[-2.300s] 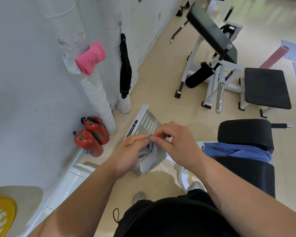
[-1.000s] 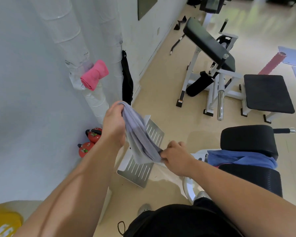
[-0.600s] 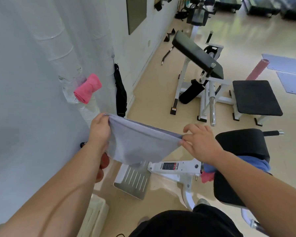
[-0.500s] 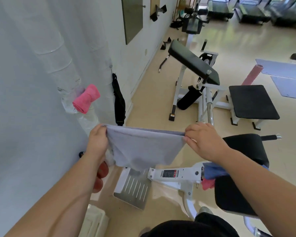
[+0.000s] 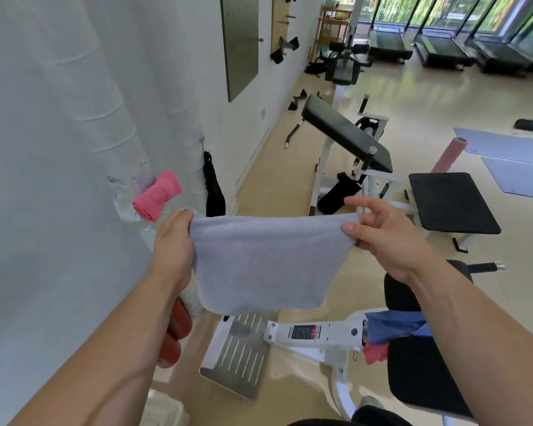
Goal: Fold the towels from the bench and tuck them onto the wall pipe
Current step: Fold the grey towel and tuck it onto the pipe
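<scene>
Grey towel (image 5: 259, 262) hangs spread in the air between both hands, in front of the person and above the bench's white frame (image 5: 311, 333), its top edge pulled nearly straight and its lower edge curving loose. It looks soft, matte and finely napped, doubled over into a rough rectangle. Left hand (image 5: 173, 244) is clenched on the towel's upper left corner, fingers curled around the cloth with the thumb on top. Right hand (image 5: 382, 238) pinches the upper right corner between thumb and forefinger, while its other fingers are splayed and lifted clear of the fabric. The hands are well apart, one at each end of the top edge.

On the wall side a rolled pink towel (image 5: 157, 196) sits wedged against the white wrapped pipe (image 5: 117, 124), whose surface is banded with tape. Lower right, a crumpled blue towel (image 5: 394, 325) and a bit of pink cloth (image 5: 374, 353) lie on the black padded bench seat (image 5: 425, 373). A perforated metal footplate (image 5: 237, 355) lies on the glossy beige floor (image 5: 277, 179), and two red cylinders (image 5: 176, 336) show beside the left forearm
</scene>
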{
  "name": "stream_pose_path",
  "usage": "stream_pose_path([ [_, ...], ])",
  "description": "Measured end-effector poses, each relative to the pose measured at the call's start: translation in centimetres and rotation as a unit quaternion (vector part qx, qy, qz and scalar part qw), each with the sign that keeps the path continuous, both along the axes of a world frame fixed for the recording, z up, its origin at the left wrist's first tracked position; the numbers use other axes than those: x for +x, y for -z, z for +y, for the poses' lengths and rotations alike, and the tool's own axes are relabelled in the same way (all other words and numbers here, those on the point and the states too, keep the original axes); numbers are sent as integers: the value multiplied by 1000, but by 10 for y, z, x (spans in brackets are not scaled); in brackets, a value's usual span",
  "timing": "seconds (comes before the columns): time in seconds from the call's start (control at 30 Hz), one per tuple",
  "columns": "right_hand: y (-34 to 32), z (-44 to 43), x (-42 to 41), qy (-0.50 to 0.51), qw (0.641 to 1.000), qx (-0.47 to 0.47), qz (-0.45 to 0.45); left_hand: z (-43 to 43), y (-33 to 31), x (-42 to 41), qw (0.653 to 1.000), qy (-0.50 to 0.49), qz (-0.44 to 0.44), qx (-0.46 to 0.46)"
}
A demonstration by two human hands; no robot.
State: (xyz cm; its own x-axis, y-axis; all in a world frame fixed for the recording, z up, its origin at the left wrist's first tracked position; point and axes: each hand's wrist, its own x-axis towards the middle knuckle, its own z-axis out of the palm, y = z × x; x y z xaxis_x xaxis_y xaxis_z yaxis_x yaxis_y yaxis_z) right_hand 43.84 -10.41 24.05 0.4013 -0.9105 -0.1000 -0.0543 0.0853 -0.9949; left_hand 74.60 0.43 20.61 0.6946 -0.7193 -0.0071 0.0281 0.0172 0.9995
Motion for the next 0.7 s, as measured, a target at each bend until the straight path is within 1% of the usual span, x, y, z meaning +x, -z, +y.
stream_pose_path([
  [0.07,5,3,2,20,996,78,-40,5,6,2,1000,4,4,-4],
  [0.17,15,7,5,65,984,159,-41,10,18,4,1000,5,0,12],
  [0.23,23,9,8,85,976,193,-51,14,23,4,999,-4,17,30],
  [0.3,29,10,10,112,972,195,-64,16,25,2,998,-19,35,46],
  [0.37,35,11,12,158,976,146,-33,18,23,-5,997,-26,37,63],
  [0.43,40,14,14,211,976,45,35,21,19,-14,995,-24,28,89],
  [0.5,46,20,17,236,965,-61,99,25,19,-23,992,-31,39,116],
  [0.57,54,29,22,228,950,-135,167,28,23,-32,987,-51,69,133],
  [0.63,62,40,27,213,933,-183,225,31,31,-41,983,-57,78,153],
  [0.7,69,51,32,198,924,-213,249,36,39,-53,981,-48,90,168],
])
